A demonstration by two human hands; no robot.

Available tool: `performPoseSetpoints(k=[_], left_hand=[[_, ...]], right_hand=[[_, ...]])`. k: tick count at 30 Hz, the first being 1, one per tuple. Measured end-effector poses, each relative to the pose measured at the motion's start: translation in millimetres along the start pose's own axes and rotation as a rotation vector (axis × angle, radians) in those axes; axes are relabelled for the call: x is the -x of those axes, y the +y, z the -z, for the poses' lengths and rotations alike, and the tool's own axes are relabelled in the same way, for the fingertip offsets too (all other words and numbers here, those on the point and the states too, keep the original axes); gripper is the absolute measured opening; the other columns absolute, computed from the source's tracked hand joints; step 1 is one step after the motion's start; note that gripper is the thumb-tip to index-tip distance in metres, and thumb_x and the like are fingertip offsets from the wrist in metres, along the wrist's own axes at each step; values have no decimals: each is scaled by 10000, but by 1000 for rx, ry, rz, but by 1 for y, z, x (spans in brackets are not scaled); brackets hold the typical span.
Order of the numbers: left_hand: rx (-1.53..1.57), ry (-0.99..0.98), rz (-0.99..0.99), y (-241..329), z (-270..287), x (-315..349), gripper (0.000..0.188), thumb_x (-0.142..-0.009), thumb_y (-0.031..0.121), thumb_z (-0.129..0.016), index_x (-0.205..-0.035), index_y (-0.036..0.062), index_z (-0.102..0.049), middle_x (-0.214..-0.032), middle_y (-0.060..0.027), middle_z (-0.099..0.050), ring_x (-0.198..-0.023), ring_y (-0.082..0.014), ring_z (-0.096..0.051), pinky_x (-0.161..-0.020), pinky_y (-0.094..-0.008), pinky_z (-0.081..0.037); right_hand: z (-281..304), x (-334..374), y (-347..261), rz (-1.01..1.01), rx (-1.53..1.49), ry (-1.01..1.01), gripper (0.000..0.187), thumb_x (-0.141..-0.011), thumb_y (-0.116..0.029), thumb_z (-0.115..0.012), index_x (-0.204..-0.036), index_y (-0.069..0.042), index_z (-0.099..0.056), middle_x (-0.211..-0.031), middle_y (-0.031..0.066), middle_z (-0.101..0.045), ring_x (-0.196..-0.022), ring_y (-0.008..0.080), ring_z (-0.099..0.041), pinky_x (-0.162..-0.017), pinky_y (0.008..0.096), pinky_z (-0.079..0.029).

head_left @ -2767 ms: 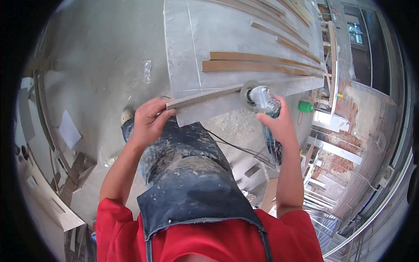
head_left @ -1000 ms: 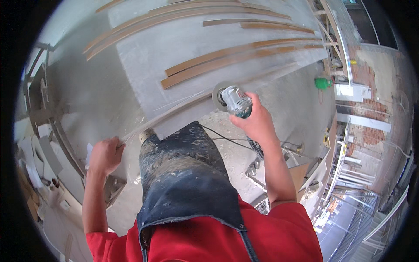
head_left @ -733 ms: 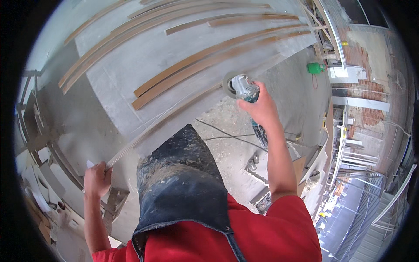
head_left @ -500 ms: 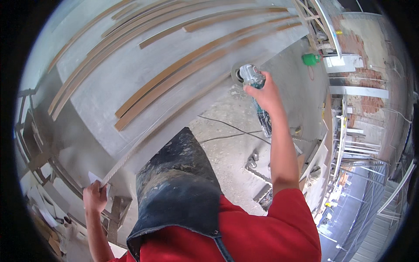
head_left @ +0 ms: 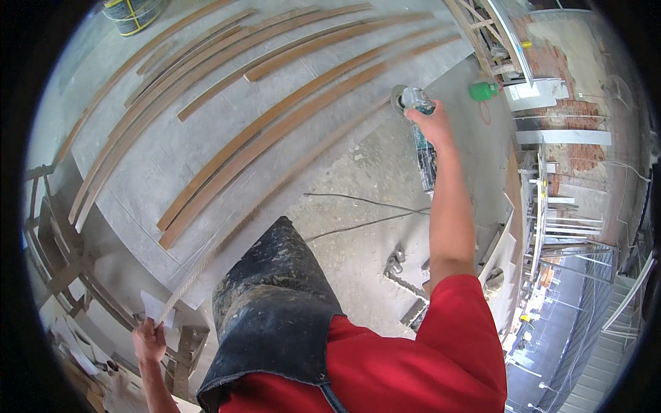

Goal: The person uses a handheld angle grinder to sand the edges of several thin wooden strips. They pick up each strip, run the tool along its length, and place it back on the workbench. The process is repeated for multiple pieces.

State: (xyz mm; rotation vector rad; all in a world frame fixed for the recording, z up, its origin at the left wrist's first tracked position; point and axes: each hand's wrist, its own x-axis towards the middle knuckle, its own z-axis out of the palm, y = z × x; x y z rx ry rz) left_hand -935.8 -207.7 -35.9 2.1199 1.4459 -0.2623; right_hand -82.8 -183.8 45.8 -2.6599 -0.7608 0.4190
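Note:
An angle grinder [head_left: 425, 160] with a teal and black body and a dusty metal head is gripped in my right hand [head_left: 434, 124], out in front at arm's length. Its round disc [head_left: 397, 100] faces left, close to the far end of a long thin strip [head_left: 265, 199]. That strip runs along the near edge of a large grey panel [head_left: 138, 206]. At the lower left, my left hand [head_left: 149, 341] is closed round the strip's near end. Whether the disc touches the strip cannot be made out.
Several brown strips [head_left: 289, 113] lie across the panel. Dark cables [head_left: 365, 199] cross the dusty floor beneath the grinder. A green container [head_left: 484, 91] stands farther right, a dark bucket [head_left: 132, 15] at the top left. Metal frames [head_left: 58, 255] line the left side. My dark apron [head_left: 268, 310] hangs in front.
My right hand and the grinder have moved farther out and slightly right, along the strip. My left hand keeps its hold, a little lower in view. The bucket has come into view.

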Motion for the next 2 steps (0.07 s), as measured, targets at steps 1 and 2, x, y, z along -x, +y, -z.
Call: performPoseSetpoints(k=[1,2], left_hand=[[-26,-6,11,-4,-1,3,198,-895,137,-710,-837,27,-555,-731,-213,-613,-721,-469,-614,-627,-551,-450],[-52,-60,6,-11,0,4,148,-892,149,-713,-956,34,-645,-793,-230,-655,-769,-464,-644,-660,-546,-483]], right_hand=[[1,-12,6,-25,-11,1,877,-706,-390,-874,-1393,34,-532,-1314,256,-677,-1208,344,-674,-1019,425,-519],[2,-28,18,-42,-104,-41,886,-709,-392,-879,-1410,21,-528,-1336,259,-667,-1210,348,-677,-1032,420,-517]])
